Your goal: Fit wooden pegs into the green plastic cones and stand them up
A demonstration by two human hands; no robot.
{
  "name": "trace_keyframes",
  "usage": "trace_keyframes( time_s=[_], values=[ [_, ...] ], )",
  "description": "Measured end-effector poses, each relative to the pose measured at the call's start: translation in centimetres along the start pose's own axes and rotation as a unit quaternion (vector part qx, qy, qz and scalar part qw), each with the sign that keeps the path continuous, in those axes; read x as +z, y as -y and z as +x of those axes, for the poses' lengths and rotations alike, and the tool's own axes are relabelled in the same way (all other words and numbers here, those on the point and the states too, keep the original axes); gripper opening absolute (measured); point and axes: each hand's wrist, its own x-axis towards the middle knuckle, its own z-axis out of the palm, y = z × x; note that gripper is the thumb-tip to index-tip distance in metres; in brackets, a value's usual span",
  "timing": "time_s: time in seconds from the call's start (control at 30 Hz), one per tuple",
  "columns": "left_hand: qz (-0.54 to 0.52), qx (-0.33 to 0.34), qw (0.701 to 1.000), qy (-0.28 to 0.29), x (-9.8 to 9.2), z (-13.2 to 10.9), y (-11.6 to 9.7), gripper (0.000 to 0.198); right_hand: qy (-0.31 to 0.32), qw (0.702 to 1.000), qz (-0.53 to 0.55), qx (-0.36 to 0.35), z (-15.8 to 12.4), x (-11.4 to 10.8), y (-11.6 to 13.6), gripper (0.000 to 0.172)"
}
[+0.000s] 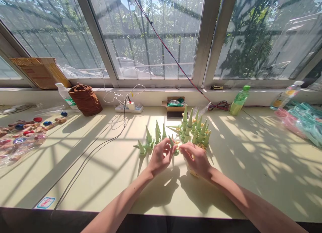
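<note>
1. While sunlight comes through the windows (153,35) beyond the fingers, the pale green tabletop (105,186) spreads beneath them and to either side, striped with shadows.
2. Far left of the fingers lies a heap of wooden toys (30,127) with red and blue balls, some under clear plastic film; far to their right, a pile of teal and pink plastic pieces (305,120) whose exact kind I cannot tell.
3. Beyond the fingers, well to the left, a flattened cardboard box (41,72) leans at the window and a brown cloth pouch (85,99) stands below it.
4. The left hand (161,155) pinches between thumb and fingertips; the right hand (197,159) has its fingertips drawn together just beside, and whether they grip anything I cannot tell.
5. Just beyond the right fingers, a cluster of pale green cones (187,127) stands mostly upright; a smaller group of cones (149,135) is just left of the left fingers.
6. Farther off to the right, a green-capped bottle (238,100) stands upright.
7. Straight beyond the fingers is a small open carton (175,108); left of it, a white power strip (129,107).
8. One green cone (171,141) sits in the left fingertips, point up.
9. Tiny yellow pieces (193,174) lie below the right fingers.
</note>
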Motion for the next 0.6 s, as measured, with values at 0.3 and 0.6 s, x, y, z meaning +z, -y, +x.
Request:
trace_keyframes(
  time_s=[0.3, 0.6],
  values=[
    [0.008, 0.046, 0.999, -0.009, 0.11, -0.24, 0.05, 0.006, 0.009, 0.999, 0.033, 0.037, -0.06, -0.07, 0.07, 0.014],
    [0.06, 0.066, 0.995, -0.036, 0.32, -0.14, -0.05, 0.006, 0.014, 0.999, 0.013, 0.04, -0.3, 0.05, -0.01, 0.015]
  ],
)
